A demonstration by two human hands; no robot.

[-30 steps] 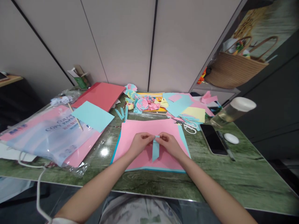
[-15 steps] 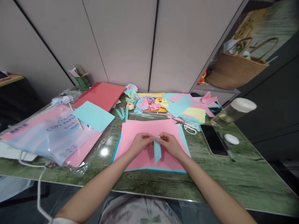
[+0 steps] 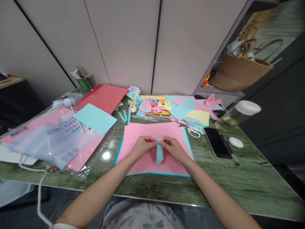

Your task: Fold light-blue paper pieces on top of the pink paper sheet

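Both hands meet over a pink sheet (image 3: 147, 130) that lies on blue sheets on the green table. My left hand (image 3: 141, 147) and my right hand (image 3: 173, 147) each pinch the top end of a narrow light-blue paper strip (image 3: 159, 153). The strip hangs down between them, toward me, just above the pink sheet. Fingers of both hands are closed on its upper end.
A plastic pack of coloured copy paper (image 3: 47, 136) and a loose blue sheet (image 3: 95, 118) lie left, a red folder (image 3: 102, 97) behind. Paper scraps and folded pieces (image 3: 147, 105) and scissors (image 3: 194, 129) sit beyond. A phone (image 3: 216, 142), pen, white oval thing and lidded bottle (image 3: 238, 114) are right.
The hands stay in place; the blue strip's lower end swung slightly right and back again between the fingers.
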